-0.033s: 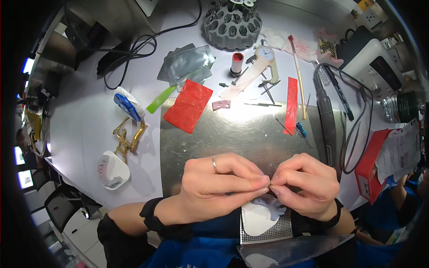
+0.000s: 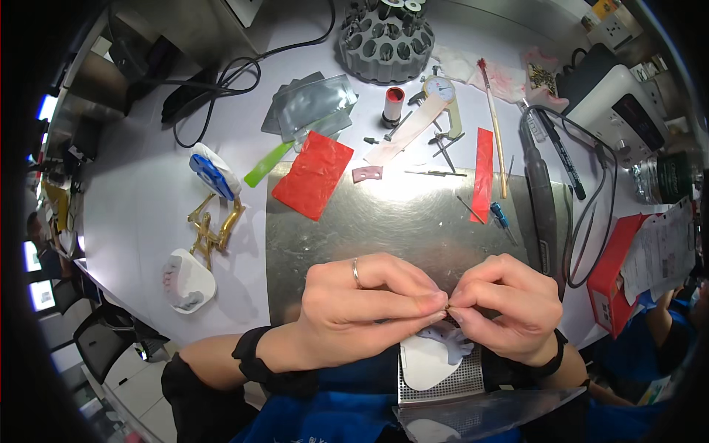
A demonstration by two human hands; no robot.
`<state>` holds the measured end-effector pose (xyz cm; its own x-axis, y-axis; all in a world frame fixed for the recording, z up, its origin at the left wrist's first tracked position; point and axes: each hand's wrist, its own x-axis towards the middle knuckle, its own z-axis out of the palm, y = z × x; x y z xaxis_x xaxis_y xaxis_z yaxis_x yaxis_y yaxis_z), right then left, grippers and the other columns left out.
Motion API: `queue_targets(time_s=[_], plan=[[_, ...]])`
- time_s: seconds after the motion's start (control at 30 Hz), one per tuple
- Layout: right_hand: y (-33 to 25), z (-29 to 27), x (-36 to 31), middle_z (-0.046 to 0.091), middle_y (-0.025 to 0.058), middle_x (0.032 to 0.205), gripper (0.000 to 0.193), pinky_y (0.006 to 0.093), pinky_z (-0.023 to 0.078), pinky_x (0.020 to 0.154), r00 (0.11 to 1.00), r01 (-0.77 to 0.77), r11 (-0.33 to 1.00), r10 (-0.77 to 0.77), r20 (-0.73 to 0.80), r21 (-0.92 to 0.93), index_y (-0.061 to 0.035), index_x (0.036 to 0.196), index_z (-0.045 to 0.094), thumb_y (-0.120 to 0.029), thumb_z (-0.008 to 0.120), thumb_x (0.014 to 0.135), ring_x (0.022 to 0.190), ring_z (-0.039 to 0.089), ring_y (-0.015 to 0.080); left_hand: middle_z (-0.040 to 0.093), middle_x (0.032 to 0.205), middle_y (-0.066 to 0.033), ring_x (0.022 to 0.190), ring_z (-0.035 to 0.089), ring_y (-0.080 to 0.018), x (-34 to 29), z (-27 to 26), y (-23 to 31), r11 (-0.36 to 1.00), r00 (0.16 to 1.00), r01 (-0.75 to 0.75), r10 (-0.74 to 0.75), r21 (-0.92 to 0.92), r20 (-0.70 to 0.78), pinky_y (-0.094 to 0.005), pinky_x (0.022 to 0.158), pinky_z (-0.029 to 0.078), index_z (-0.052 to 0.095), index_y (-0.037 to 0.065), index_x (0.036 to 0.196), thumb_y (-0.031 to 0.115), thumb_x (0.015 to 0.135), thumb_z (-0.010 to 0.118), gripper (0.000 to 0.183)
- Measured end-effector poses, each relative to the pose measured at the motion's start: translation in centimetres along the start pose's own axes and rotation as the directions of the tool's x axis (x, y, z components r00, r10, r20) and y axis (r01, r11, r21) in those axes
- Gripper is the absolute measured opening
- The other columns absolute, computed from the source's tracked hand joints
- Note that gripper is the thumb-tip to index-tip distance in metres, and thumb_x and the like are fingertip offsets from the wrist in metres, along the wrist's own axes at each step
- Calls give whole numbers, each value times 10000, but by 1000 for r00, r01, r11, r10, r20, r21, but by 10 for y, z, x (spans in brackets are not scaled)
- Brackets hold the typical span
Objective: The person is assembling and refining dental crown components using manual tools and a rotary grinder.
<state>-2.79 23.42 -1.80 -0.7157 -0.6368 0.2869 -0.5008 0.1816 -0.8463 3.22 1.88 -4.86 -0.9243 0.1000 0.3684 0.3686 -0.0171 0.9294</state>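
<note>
My left hand (image 2: 369, 306), with a ring on one finger, and my right hand (image 2: 509, 303) meet fingertip to fingertip above the front edge of the metal plate (image 2: 354, 247). Both are closed in a pinch. A tiny piece (image 2: 448, 307) shows between the fingertips, too small to name. Just below the hands lies a dental model (image 2: 427, 365) with a white base and a grey upper part, partly hidden by my fingers. It rests over a perforated grey panel (image 2: 473, 375). A clear sheet (image 2: 487, 415) sits below that, near my lap.
At the left, a brass-coloured articulator (image 2: 230, 221) stands by another dental model (image 2: 193, 284). Red wax sheets (image 2: 313, 176), a bur stand (image 2: 385, 48), a dial caliper (image 2: 441, 88), a brush (image 2: 493, 125) and a blue-handled tool (image 2: 500, 215) lie beyond. A corded handpiece (image 2: 539, 199) is at right.
</note>
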Motion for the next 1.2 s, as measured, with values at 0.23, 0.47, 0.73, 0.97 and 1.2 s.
queue_targets(time_s=[0.23, 0.47, 0.73, 0.97, 1.2], plan=[[5, 3, -3, 713, 100, 899, 248, 268, 525, 572, 995, 81, 997, -81, -63, 12, 12, 950, 767, 18, 878, 727, 692, 681, 181, 760, 1008, -161, 949, 766, -264, 3, -4, 2, 997, 1000, -20, 21, 74, -9, -306, 796, 632, 795, -16, 1019, -113, 761, 831, 278], [8, 5, -3, 730, 102, 895, 231, 271, 534, 576, 992, 103, 995, -104, -71, -14, 5, 945, 769, 19, 861, 733, 689, 694, 187, 769, 1023, -187, 877, 775, -229, 2, -4, 1, 998, 999, 21, -23, 65, 29, -276, 741, 634, 793, -9, 1021, -82, 773, 847, 264], [4, -5, -4, 726, 78, 842, 188, 267, 552, 596, 999, -5, 999, 7, -49, 33, -23, 876, 767, 42, 831, 711, 675, 701, 178, 763, 981, -185, 871, 773, -251, 5, -14, 1, 986, 986, 160, -162, 47, 37, -316, 760, 627, 768, -56, 980, -100, 797, 809, 193], [10, 7, -3, 726, 74, 841, 189, 272, 556, 581, 992, -20, 997, 28, -120, 70, -27, 868, 754, 43, 828, 709, 663, 703, 178, 747, 997, -188, 881, 771, -251, 4, -13, -5, 986, 982, 167, -167, 2, 84, -321, 771, 630, 772, -42, 1006, -105, 784, 823, 237], [12, 9, -3, 716, 76, 825, 153, 275, 539, 551, 997, -9, 1000, 9, -74, -4, -33, 848, 742, 8, 826, 727, 644, 695, 191, 752, 1008, -169, 861, 768, -222, 4, -9, -4, 987, 983, 160, -161, 22, 93, -275, 745, 619, 796, -19, 990, -82, 770, 850, 235]])
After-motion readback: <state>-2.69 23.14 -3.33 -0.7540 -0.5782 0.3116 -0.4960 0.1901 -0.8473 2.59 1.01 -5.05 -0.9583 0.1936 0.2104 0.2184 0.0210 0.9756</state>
